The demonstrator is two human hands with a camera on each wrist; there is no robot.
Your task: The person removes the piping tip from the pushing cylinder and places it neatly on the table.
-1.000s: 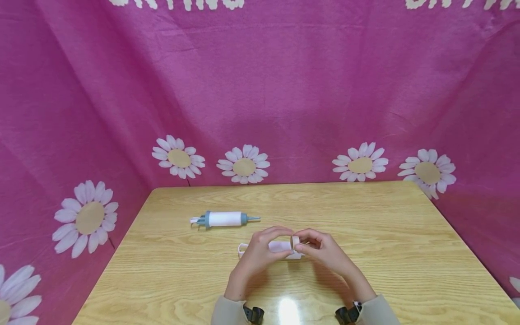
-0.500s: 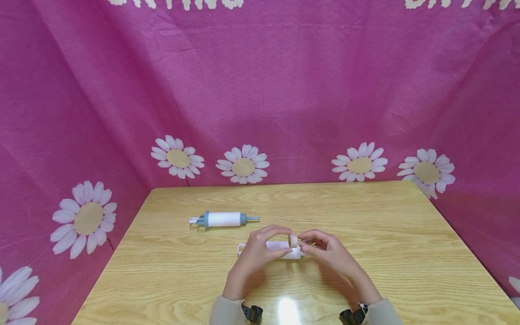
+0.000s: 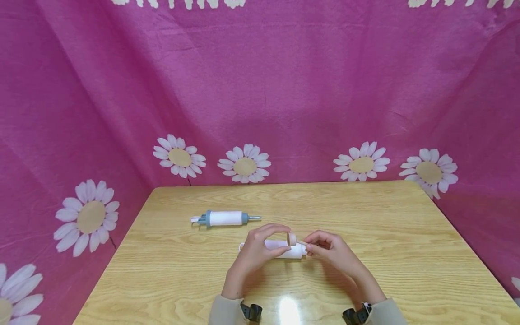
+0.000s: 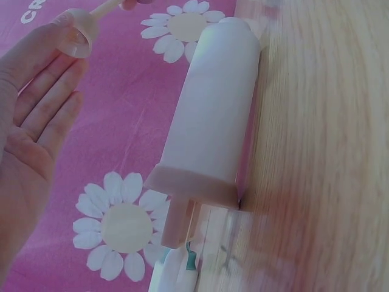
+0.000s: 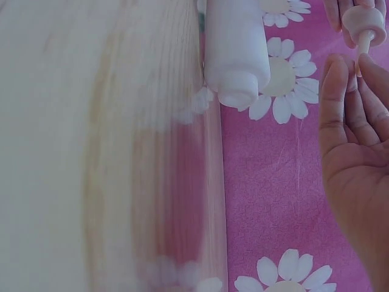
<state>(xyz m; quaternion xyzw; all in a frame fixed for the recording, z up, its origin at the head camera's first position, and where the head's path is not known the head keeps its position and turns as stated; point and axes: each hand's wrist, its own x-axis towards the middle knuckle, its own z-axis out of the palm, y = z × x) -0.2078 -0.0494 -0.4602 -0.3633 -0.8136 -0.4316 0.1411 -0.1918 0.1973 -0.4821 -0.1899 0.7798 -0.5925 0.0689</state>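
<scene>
A small beige nozzle piece (image 3: 292,239) with a wide round end and a thin stem hangs just above the table between my hands. My left hand (image 3: 260,247) arches its index finger and thumb about the wide end (image 4: 78,35). My right hand (image 3: 330,249) pinches the thin stem (image 5: 364,44). Under them a pale white tube (image 3: 284,250) lies on its side on the wooden table (image 3: 406,234); the left wrist view shows the tube (image 4: 213,115) with a flanged end towards the camera.
A second white tube with blue-grey ends and a thin tip (image 3: 225,218) lies further back on the left. Pink cloth with white daisies (image 3: 284,90) hangs round the table on three sides.
My right hand has drawn a little to the right, so the nozzle's stem now shows between the hands. The left hand has barely shifted. Both tubes lie where they were.
</scene>
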